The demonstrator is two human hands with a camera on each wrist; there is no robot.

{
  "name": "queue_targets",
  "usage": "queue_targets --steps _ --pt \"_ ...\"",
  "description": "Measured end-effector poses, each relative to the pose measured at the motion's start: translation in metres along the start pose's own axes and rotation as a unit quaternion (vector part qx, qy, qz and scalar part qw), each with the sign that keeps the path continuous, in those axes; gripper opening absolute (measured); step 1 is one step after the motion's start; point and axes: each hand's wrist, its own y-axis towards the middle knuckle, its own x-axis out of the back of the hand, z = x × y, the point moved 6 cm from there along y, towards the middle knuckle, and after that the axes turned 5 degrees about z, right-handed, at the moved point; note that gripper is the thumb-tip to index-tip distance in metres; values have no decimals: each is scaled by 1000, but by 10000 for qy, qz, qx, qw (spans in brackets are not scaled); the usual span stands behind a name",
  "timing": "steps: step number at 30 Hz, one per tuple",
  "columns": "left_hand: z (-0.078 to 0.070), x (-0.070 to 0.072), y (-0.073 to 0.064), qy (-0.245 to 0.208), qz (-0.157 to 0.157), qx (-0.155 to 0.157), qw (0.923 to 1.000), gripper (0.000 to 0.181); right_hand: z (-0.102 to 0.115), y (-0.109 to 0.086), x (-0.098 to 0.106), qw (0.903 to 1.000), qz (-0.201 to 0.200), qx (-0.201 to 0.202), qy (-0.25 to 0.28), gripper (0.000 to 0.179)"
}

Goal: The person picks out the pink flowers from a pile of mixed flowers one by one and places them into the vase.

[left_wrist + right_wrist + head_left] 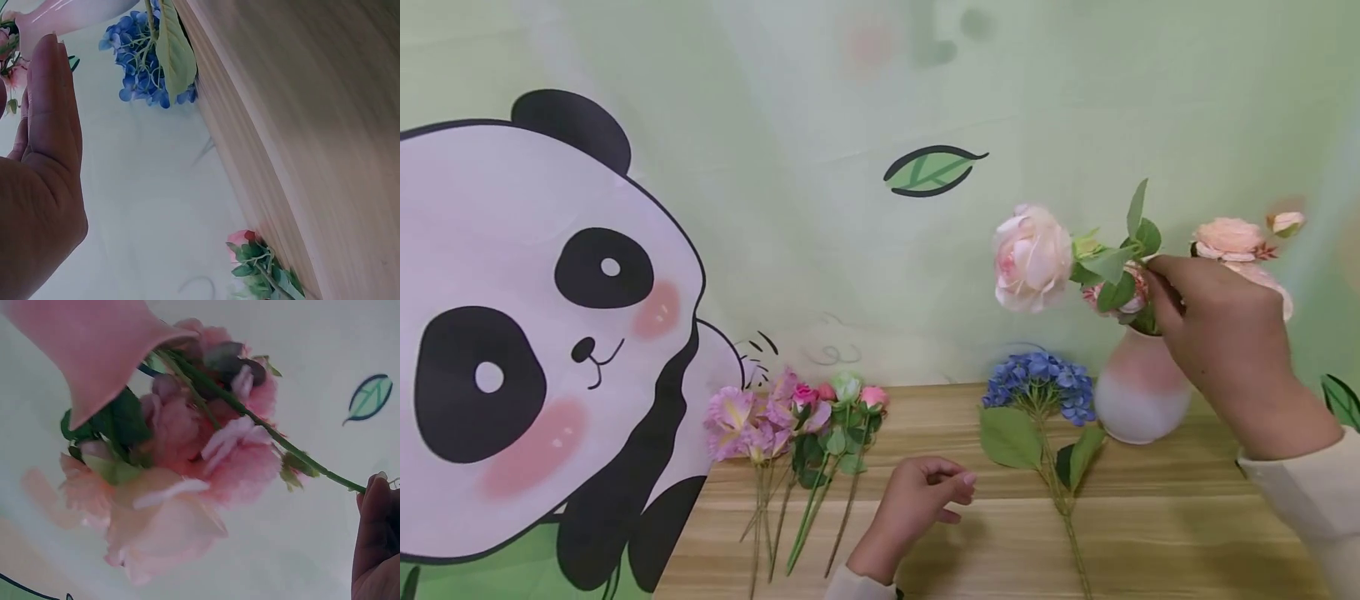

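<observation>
Vase (1142,396) with pink flowers (1228,239), green stem (300,453) at its mouth.
Your right hand (1232,337) pinches the stem, pale pink rose (1033,258) left of the vase; your left hand (917,500), well apart, fingers relaxed, is over the table (932,425) between blue hydrangea (1037,375) and mixed flowers (741,417).
</observation>
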Motion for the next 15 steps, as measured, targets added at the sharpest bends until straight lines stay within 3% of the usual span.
queue_targets --steps 7,15 --pt "2 1 0 38 -7 214 9998 26 -6 -17 -24 9996 178 136 153 9" --pt "3 3 -1 30 -89 193 9998 23 -21 -34 -54 9986 336 -397 53 9"
